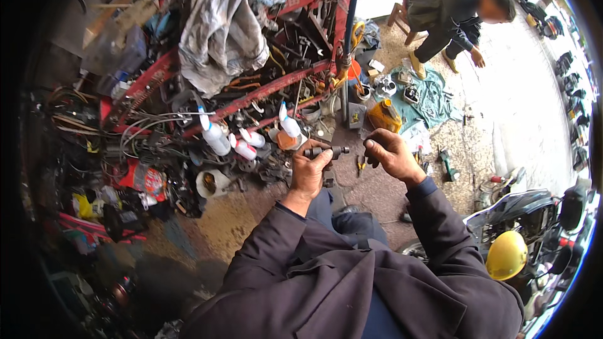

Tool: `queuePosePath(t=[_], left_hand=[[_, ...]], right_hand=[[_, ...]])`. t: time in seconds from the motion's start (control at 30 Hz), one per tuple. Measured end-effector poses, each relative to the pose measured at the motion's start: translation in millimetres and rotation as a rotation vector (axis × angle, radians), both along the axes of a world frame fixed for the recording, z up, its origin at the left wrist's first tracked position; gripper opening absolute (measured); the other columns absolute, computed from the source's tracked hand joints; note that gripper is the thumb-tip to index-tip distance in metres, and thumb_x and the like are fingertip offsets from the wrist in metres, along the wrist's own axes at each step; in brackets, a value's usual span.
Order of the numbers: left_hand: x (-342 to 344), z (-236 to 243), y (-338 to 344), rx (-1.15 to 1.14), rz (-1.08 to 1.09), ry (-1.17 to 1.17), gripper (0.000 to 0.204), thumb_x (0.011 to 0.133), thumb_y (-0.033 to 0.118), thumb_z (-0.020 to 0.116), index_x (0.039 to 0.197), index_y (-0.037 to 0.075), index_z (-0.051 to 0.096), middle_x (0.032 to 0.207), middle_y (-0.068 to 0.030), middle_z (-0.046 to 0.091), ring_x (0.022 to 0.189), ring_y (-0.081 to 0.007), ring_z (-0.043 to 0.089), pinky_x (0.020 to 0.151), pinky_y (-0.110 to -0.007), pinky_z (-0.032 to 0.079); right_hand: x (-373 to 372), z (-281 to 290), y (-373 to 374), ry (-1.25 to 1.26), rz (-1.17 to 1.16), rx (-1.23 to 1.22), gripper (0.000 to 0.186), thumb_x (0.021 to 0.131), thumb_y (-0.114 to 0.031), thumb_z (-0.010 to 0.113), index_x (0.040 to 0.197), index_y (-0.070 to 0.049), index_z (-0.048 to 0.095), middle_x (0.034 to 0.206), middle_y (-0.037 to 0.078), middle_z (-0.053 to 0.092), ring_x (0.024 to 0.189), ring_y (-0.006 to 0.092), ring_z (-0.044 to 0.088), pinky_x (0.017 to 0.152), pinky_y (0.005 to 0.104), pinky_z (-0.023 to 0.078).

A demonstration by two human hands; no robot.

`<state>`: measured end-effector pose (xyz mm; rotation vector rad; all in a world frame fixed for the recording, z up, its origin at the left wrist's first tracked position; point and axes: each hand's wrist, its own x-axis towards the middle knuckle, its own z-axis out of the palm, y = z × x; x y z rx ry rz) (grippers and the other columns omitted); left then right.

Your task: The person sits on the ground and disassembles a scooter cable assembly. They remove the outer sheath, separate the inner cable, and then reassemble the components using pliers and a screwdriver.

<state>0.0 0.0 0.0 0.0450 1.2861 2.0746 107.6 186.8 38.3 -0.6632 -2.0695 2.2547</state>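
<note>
if the grip of the left hand slackens, perhaps through slick, smudged fingers, the dark stepped metal cylinder could drop to the paving and roll toward the near edge of the red metal frame. the cylinder sits between the left thumb and bent fingers, closed round it, its narrow end pointing toward the right hand but apart from it. the right fingers are curled against the thumb; whether they pinch anything, i cannot tell.
</note>
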Motion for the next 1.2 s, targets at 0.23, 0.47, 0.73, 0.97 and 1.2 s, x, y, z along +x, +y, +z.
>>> queuePosePath(t=[0.23,0.47,0.73,0.97,1.2], left_hand=[[-7,-42,-13,0.026,0.019,-0.059,0.005,0.085,0.003,0.064,0.089,0.006,0.062,0.08,-0.0008,0.062,0.066,-0.0095,0.058,0.059,-0.023,0.048],[16,-57,-57,0.084,0.324,-0.198,0.008,0.083,0.005,0.066,0.089,0.003,0.061,0.073,-0.0004,0.06,0.063,-0.0078,0.053,0.06,-0.024,0.043],[9,-106,-120,0.121,0.604,-0.451,0.012,0.082,0.0,0.067,0.09,0.003,0.06,0.079,-0.0054,0.061,0.063,-0.0133,0.056,0.058,-0.028,0.045],[-16,-122,-162,0.055,0.739,-0.359,0.011,0.08,-0.002,0.064,0.086,0.003,0.057,0.078,-0.0057,0.058,0.068,-0.0173,0.056,0.061,-0.031,0.047],[-31,-123,-198,-0.018,0.81,-0.329,0.012,0.07,-0.007,0.063,0.073,-0.001,0.053,0.085,-0.0112,0.06,0.082,-0.0243,0.061,0.07,-0.033,0.05]], right_hand=[[-62,-44,12,-0.025,0.117,0.005,0.024,0.095,-0.024,0.061,0.093,0.0,0.058,0.073,0.002,0.06,0.062,0.0082,0.055,0.055,0.024,0.045],[-163,-46,-34,0.009,0.482,0.313,0.03,0.094,-0.027,0.062,0.096,0.002,0.06,0.077,0.004,0.063,0.066,0.0095,0.058,0.06,0.0236,0.047],[-342,-95,-93,0.289,0.691,0.643,0.02,0.088,-0.016,0.064,0.099,0.0,0.062,0.083,0.009,0.064,0.074,0.0162,0.058,0.068,0.0314,0.048],[-505,-122,-154,0.593,0.603,1.227,0.021,0.087,-0.025,0.056,0.093,-0.006,0.063,0.085,0.019,0.064,0.081,0.0362,0.063,0.067,0.0429,0.05],[-634,-156,-210,0.824,0.211,1.695,0.021,0.084,-0.026,0.059,0.088,-0.008,0.067,0.083,0.011,0.066,0.081,0.0278,0.065,0.071,0.0439,0.051]])
